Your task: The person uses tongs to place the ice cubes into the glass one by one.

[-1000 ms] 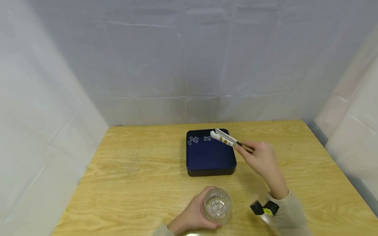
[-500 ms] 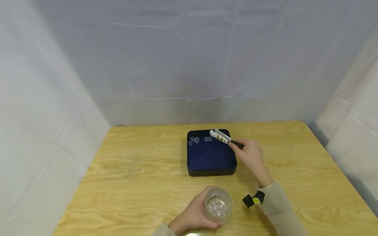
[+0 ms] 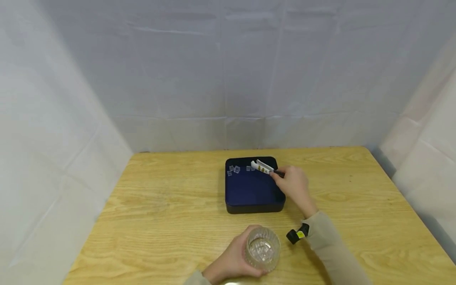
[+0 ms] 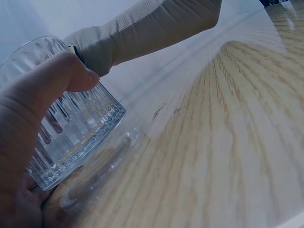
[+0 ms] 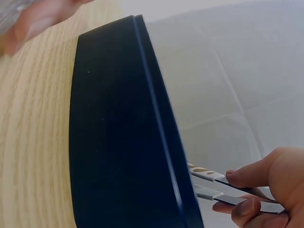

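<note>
Right hand (image 3: 292, 185), pinching tongs (image 3: 263, 169); long axis pointing left and slightly away, tips near two cubes (image 3: 248, 168) in the box (image 3: 254, 194) on the desk (image 3: 160, 206); whether touching, we cannot tell. Farther left, more cubes (image 3: 237, 169). Left hand (image 3: 233, 253), farther off, gripping a glass (image 3: 273, 259).

Tray (image 3: 254, 194) behind glass (image 3: 276, 253); cubes (image 3: 236, 169) in both.

Both sleeves (image 3: 329, 245) are beige, right one's kinda wrinkly, plus a chunky black gadget (image 3: 293, 236) by that cuff (image 3: 312, 226) with a yellow patch (image 3: 301, 234).
</note>
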Motion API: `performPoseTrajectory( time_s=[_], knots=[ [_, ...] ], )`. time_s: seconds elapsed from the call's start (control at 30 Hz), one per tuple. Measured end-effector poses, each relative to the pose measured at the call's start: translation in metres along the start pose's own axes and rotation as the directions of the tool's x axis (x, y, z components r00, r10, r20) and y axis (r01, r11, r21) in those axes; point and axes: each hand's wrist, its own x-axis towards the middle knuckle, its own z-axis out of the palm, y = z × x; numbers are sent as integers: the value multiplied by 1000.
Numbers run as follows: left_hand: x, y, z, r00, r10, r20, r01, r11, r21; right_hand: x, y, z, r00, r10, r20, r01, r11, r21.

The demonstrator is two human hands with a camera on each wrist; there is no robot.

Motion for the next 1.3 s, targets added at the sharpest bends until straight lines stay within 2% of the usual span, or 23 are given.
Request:
performPoseTrajectory(
  time_s=[0.23,0.57,1.07,1.3],
  knots=[
    [-1,0,-1,1000,-2,10,2,1000,-14,1,-1,9,999,33,35,-32,999,-37],
    [-2,1,-1,1000,-2,10,2,999,-33,2,-3,16,998,26,58,-22,997,-71],
    [-4,-1,0,1000,4,-8,-4,1000,-7,-4,-15,17,998,-4,63,17,980,-200],
    [-4,1,1,1000,1,-10,-1,1000,12,-6,-18,14,993,17,116,11,971,-238]
  ],
)
